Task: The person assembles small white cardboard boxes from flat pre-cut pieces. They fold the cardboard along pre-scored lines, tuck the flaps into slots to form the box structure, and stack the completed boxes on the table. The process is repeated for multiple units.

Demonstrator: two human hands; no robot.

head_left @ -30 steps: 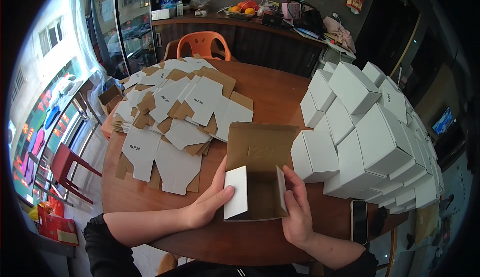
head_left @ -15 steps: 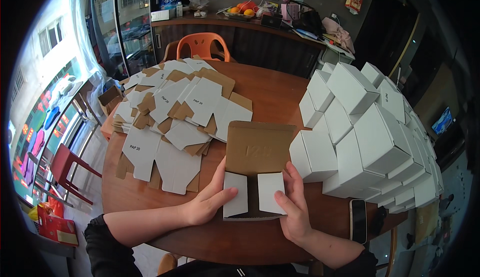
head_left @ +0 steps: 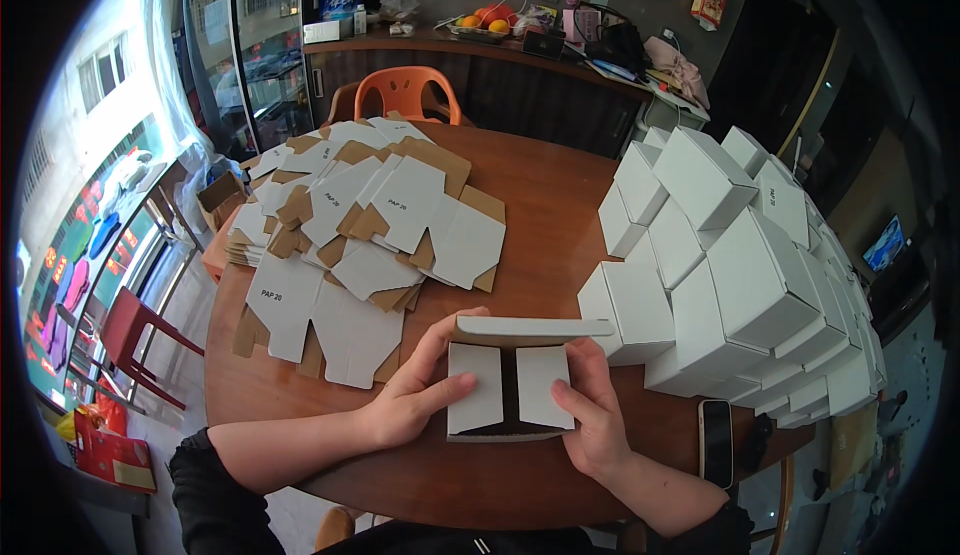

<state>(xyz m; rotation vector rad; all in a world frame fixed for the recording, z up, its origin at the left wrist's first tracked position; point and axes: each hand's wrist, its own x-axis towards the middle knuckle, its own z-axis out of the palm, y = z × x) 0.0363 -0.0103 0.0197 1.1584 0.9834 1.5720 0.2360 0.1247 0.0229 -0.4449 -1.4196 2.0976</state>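
Between my two hands is a small white cardboard box (head_left: 476, 389), held near the table's front edge. Its two side flaps lie folded inward with a dark gap between them, and the lid stands part-way down at the far side, its narrow white edge facing up. My left hand (head_left: 420, 385) grips the left wall, thumb resting on the left flap and fingers reaching up behind by the lid. On the other side my right hand (head_left: 592, 405) holds the right wall, its thumb on the right flap.
Flat unfolded box blanks (head_left: 350, 205) lie in a loose heap at the left of the brown table (head_left: 540, 185). Folded white boxes (head_left: 750, 275) are stacked high on the right. Below that stack lies a phone (head_left: 715, 443). An orange chair (head_left: 408, 85) stands beyond the table.
The box lid has tipped forward from upright, so its brown inner face is now mostly hidden. My left fingers have moved up toward the lid; both thumbs remain on the flaps.
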